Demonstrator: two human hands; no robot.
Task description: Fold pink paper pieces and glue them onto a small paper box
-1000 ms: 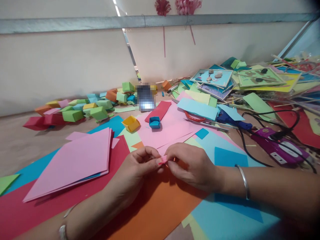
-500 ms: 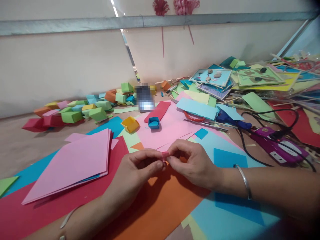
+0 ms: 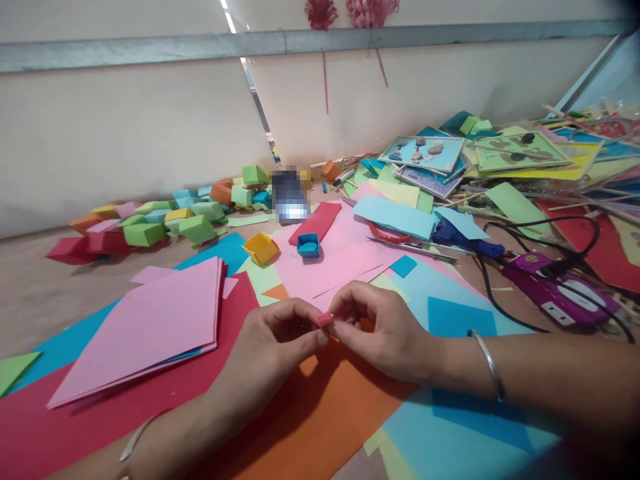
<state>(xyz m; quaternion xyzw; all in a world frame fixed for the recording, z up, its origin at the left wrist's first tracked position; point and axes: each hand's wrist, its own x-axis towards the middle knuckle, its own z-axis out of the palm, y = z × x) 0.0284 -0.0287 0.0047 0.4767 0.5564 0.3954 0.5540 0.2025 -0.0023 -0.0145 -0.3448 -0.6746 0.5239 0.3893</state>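
Left hand (image 3: 273,347): pinching pink paper piece (image 3: 325,319) at its 9 o'clock end.
Right hand (image 3: 387,333): pinching its 3 o'clock end.
Long axis: 9-to-3, equally near both.

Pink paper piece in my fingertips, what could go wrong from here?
The pink paper piece is tiny and pinched only by the tips of the left hand and right hand; it might slip and vanish among the pink sheets. The right forearm lies near the black cable of the purple power strip and could snag it.
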